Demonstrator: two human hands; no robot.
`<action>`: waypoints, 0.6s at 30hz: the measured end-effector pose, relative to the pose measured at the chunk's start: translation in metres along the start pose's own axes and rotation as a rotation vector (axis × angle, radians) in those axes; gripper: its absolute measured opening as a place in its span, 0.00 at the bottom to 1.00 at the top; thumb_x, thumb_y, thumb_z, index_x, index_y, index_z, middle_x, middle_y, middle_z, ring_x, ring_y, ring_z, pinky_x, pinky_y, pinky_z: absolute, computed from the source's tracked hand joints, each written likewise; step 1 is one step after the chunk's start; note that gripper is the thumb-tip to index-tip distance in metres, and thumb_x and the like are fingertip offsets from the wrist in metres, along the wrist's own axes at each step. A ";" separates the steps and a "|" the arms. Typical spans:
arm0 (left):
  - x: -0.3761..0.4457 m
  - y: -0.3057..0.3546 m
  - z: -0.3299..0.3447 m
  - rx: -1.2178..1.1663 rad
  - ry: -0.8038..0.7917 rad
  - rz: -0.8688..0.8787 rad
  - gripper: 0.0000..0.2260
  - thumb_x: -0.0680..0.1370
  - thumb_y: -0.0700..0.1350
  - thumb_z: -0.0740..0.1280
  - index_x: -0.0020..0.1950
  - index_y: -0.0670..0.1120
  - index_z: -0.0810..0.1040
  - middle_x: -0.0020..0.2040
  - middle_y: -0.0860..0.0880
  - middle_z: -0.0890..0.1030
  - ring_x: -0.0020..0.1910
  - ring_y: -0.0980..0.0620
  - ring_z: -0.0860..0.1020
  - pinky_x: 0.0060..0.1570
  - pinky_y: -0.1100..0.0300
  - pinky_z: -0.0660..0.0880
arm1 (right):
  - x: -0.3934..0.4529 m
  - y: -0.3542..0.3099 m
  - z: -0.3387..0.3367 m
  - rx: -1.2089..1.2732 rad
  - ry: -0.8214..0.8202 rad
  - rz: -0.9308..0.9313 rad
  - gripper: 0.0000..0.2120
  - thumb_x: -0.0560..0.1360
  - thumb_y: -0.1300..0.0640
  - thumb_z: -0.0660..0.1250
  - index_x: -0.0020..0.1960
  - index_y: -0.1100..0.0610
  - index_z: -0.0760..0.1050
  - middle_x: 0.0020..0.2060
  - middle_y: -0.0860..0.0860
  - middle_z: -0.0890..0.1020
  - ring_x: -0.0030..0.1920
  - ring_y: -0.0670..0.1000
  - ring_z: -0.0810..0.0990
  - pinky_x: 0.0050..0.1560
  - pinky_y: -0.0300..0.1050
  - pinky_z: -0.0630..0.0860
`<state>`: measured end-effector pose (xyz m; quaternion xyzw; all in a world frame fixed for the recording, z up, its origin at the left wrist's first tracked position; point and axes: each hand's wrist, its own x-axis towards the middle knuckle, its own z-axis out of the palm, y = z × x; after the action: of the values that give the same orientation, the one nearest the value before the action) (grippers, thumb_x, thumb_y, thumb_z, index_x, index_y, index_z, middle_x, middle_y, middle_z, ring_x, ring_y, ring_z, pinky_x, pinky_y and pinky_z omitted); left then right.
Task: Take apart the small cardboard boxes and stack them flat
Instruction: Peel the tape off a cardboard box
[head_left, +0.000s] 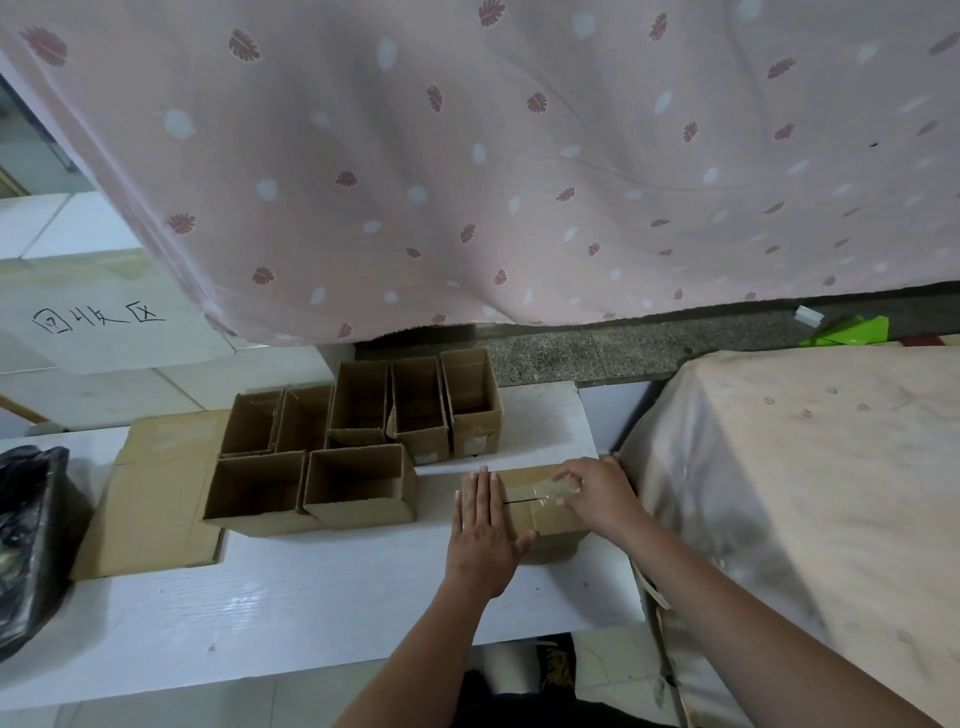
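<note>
White tabletop (311, 597) carries one taped box (540, 512) nearest: left hand (483, 540) lies flat on it, fingers straight; right hand (597, 493) pinches its clear tape (553, 488). Beyond stand seven open boxes (358, 483), partly on one flat cardboard sheet (156, 499).

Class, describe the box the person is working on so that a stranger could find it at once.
Start at the white table and go to its right end, beside the cloth-covered furniture. The taped box lies there under both hands. Unlike the open boxes to its left, it is closed, with clear tape over its seam.
</note>
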<state>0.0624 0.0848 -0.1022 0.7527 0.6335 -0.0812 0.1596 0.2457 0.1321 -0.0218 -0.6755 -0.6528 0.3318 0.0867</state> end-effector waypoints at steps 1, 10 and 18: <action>0.000 0.001 0.000 -0.003 -0.001 -0.002 0.41 0.80 0.68 0.40 0.78 0.39 0.30 0.79 0.40 0.31 0.77 0.41 0.30 0.77 0.46 0.33 | 0.002 0.000 -0.001 -0.052 -0.002 -0.009 0.09 0.70 0.59 0.77 0.48 0.51 0.84 0.43 0.47 0.81 0.52 0.52 0.74 0.55 0.43 0.71; -0.003 0.002 -0.004 -0.015 -0.009 -0.008 0.40 0.81 0.68 0.41 0.78 0.40 0.30 0.78 0.41 0.29 0.77 0.41 0.29 0.77 0.47 0.34 | 0.010 -0.009 0.003 0.041 -0.039 0.081 0.07 0.70 0.63 0.75 0.42 0.53 0.79 0.46 0.49 0.81 0.45 0.47 0.76 0.39 0.34 0.71; -0.003 0.004 -0.007 0.004 -0.004 -0.021 0.40 0.81 0.67 0.42 0.77 0.40 0.30 0.78 0.41 0.29 0.77 0.42 0.29 0.77 0.46 0.34 | 0.007 -0.009 0.006 -0.220 -0.171 -0.141 0.26 0.75 0.72 0.60 0.66 0.48 0.72 0.56 0.54 0.76 0.58 0.55 0.74 0.59 0.49 0.75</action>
<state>0.0653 0.0836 -0.0938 0.7462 0.6409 -0.0856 0.1582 0.2340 0.1379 -0.0238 -0.6026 -0.7360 0.3077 -0.0205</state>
